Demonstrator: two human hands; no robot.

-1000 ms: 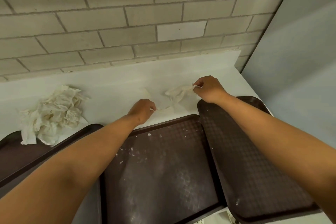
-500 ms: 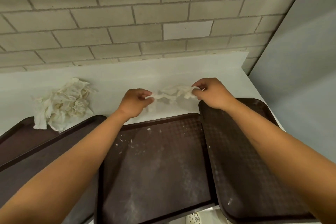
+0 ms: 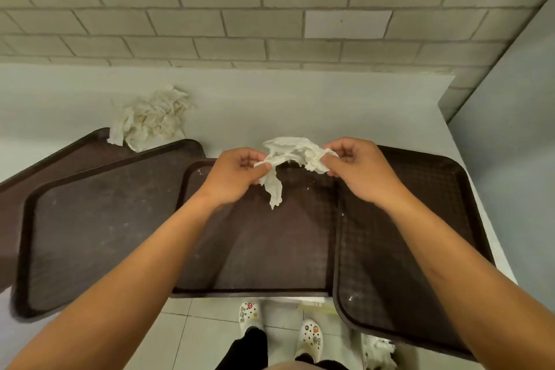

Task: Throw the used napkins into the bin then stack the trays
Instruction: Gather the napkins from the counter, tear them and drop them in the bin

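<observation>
A crumpled white napkin (image 3: 292, 159) hangs in the air between my two hands, above the middle brown tray (image 3: 270, 249). My left hand (image 3: 237, 177) pinches its left end and my right hand (image 3: 357, 171) pinches its right end. A strip of the napkin dangles down between them. A second heap of used napkins (image 3: 153, 117) lies on the white counter at the back left. Brown trays lie side by side: one at the left (image 3: 90, 219) overlapping another behind it (image 3: 60, 153), and one at the right (image 3: 420, 234). No bin is in view.
A brick wall (image 3: 270, 9) runs behind the white counter (image 3: 300, 105), and a grey panel (image 3: 516, 129) closes the right side. Below the counter's front edge I see tiled floor, my white shoes (image 3: 249, 315) and a piece of napkin on the floor (image 3: 378, 348).
Both hands have lifted the napkin off the counter and drawn it back toward me, over the middle tray. The view has tilted down, showing the floor and shoes.
</observation>
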